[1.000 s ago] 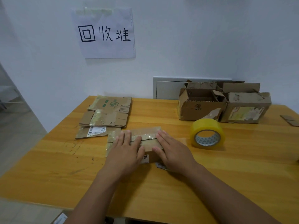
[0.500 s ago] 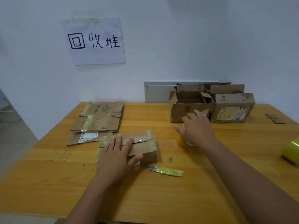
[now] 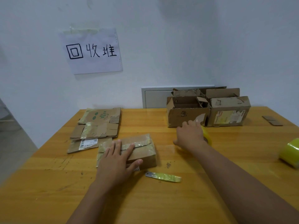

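A small brown cardboard box (image 3: 142, 152) with clear tape over its top lies on the wooden table (image 3: 161, 204). My left hand (image 3: 116, 159) rests flat on it, fingers straight and thumb along its near side. To the right, my right hand (image 3: 189, 136) reaches forward and its fingers curl over a yellow tape roll (image 3: 206, 135); most of the roll is hidden beneath the hand. A small blade wrapped in yellow tape (image 3: 163, 176) lies on the table just in front of the box.
Flattened cardboard pieces (image 3: 98, 126) are stacked at the back left. An open carton (image 3: 186, 115) and a closed carton (image 3: 228, 112) stand at the back right. A second yellow tape roll (image 3: 289, 152) sits at the right edge. A handwritten paper sign (image 3: 92, 50) hangs on the wall.
My right hand left the small box and moved right and forward onto the tape roll. The blade under it came into view. My left hand stayed on the box; the camera shifted.
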Available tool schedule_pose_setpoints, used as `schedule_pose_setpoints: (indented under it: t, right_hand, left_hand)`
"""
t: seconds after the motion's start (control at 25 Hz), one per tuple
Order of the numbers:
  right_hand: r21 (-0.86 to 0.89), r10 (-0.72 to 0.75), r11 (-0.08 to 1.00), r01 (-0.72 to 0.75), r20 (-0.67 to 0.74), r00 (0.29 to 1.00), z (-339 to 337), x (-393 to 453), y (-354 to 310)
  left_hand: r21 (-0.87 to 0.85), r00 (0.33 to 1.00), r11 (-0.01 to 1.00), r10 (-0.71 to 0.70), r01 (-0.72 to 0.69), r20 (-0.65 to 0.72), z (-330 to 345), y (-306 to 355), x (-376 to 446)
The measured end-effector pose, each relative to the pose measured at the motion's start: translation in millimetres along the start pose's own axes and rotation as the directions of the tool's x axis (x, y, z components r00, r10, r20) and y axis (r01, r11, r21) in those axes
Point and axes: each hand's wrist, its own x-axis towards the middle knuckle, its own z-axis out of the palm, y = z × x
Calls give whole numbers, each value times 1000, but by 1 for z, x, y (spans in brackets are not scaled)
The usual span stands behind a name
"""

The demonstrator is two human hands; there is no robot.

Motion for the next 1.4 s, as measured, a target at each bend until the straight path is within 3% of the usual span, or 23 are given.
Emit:
schedule_pose_setpoints:
  t: [0.16, 0.32, 0.4, 0.52, 0.6, 0.64, 0.76, 0.8, 0.96, 1.04, 1.12, 1.24, 1.4]
  right_hand:
    - [189, 61, 981, -51, -48, 997, -4, 1, 14]
    - [497, 150, 860, -113, -34, 988, 3, -1, 30]
    - [695, 176, 710, -114, -17, 984, 7, 0, 35]
    - [927, 137, 374, -9, -46, 989, 9, -2, 36]
    - [946, 60, 311, 94, -118, 991, 16, -7, 33]
    - [923, 48, 361, 129, -156, 987, 21, -7, 33]
    - [634, 2, 747, 201, -304, 953, 23, -4, 33]
    - [562, -48, 795, 229, -318, 947, 20, -3, 31]
    - [546, -181, 799, 250, -178, 967, 9, -5, 22]
    - [414, -166, 881, 228, -181, 969, 10, -3, 22]
    - [372, -184, 892, 256, -217, 959, 14, 0, 24]
    - [476, -209, 832, 287, -211, 955, 19, 2, 30]
    - [608, -138, 744, 277, -265, 954, 26, -4, 32]
  left_hand:
    - [26, 1000, 1000, 7, -7, 1, -1, -1, 2]
    - [11, 1000, 1000, 6, -6, -25, 2, 1, 4]
    - [-2, 1000, 1000, 5, -5, -28, 3, 0, 5]
    - [-24, 999, 1000, 5, -6, -32, 4, 0, 5]
    - [-23, 1000, 1000, 3, -3, -26, 3, 0, 4]
    - [-18, 1000, 1000, 0, 0, -23, 3, 1, 4]
    - [-13, 1000, 1000, -5, 5, -25, 3, 1, 4]
    - [-21, 1000, 1000, -4, 3, -26, 3, 1, 3]
    - [-34, 999, 999, 0, -1, -35, 3, 2, 5]
    - [-40, 999, 999, 2, -3, -41, 2, 1, 3]
    - [-44, 999, 999, 17, -18, -32, 2, -1, 3]
    - [-37, 999, 998, 43, -44, -11, 2, -5, 5]
    - [12, 998, 999, 42, -42, 36, 2, -5, 7]
